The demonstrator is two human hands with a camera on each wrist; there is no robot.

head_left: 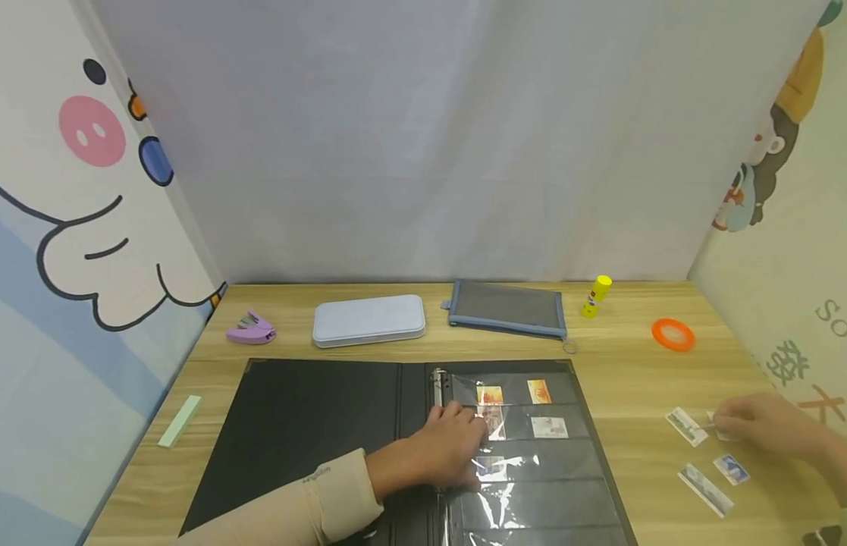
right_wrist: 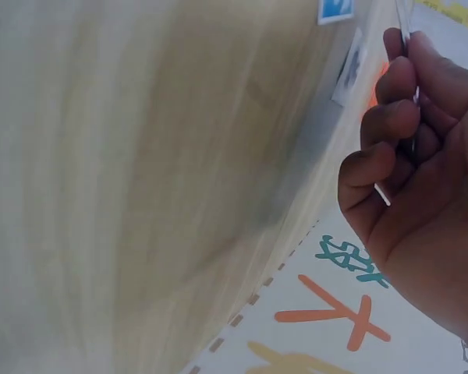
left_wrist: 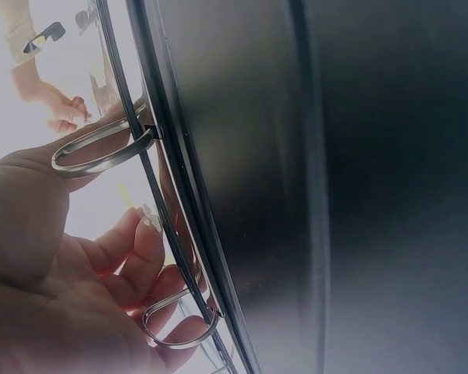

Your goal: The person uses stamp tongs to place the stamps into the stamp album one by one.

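Note:
A black ring-binder stamp album (head_left: 321, 409) lies spread on the table, its right side holding a clear pocket page (head_left: 546, 500) with several stamps. My left hand (head_left: 442, 447) rests on that page beside the metal rings (left_wrist: 101, 152), fingers loosely bent. On the table to the right, my right hand (head_left: 771, 425) pinches thin metal tweezers (right_wrist: 405, 19) between thumb and fingers. Their tip is near a pale stamp (head_left: 723, 434), partly hidden by the hand; whether they grip it I cannot tell. Nearby lie a grey stamp (head_left: 686, 426), a blue stamp (head_left: 731, 469) and a long stamp (head_left: 706, 490).
Along the back stand a purple stapler (head_left: 252, 328), a pale blue case (head_left: 368, 321), a grey mesh pouch (head_left: 506, 307) and a yellow glue stick (head_left: 597, 296). An orange tape ring (head_left: 672, 334) lies at right, a pale green strip (head_left: 180, 421) at left. Printed curtains enclose the table.

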